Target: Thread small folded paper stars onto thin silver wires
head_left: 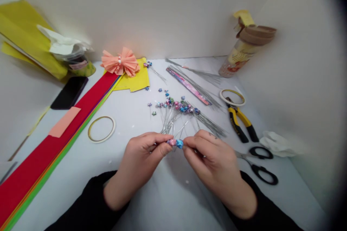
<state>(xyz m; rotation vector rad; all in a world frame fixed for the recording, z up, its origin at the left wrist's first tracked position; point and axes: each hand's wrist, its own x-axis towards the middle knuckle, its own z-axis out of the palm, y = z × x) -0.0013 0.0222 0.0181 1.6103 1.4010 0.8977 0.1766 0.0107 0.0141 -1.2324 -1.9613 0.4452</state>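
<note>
- My left hand (146, 158) has thumb and forefinger clamped on a small, puffy pink star (172, 142); squeezing too hard, I judge, could dent its points.
- My right hand (213, 166) has thumb and forefinger closed together at the edge of a small, puffy, shiny blue star (179, 144). That star sits right beside the pink one, between my hands, over the white tabletop (151, 205). Whether I pinch the star itself or a wire, I cannot tell; a careless tug might part the pair.
- The scissors with black loop handles (255, 169) lie just beside my right wrist, so a sweep of that arm could knock them.
- The loose bundle of thin silver wires tipped with multicoloured stars (177, 105) lies just beyond my fingers; reaching across might snag or tangle the stems.
- The tiny loose green star (154, 113) seems easy to brush away, being so light.
- As for writing, the tall patterned tumbler with a tan lid (240, 56) carries lettering too blurred for me to read.
- The clear plastic cup with a pale label (80, 66) gives me no legible words.
- The yellow-and-black pliers (235, 122) show letters along one handle, but I cannot make out the brand.
</note>
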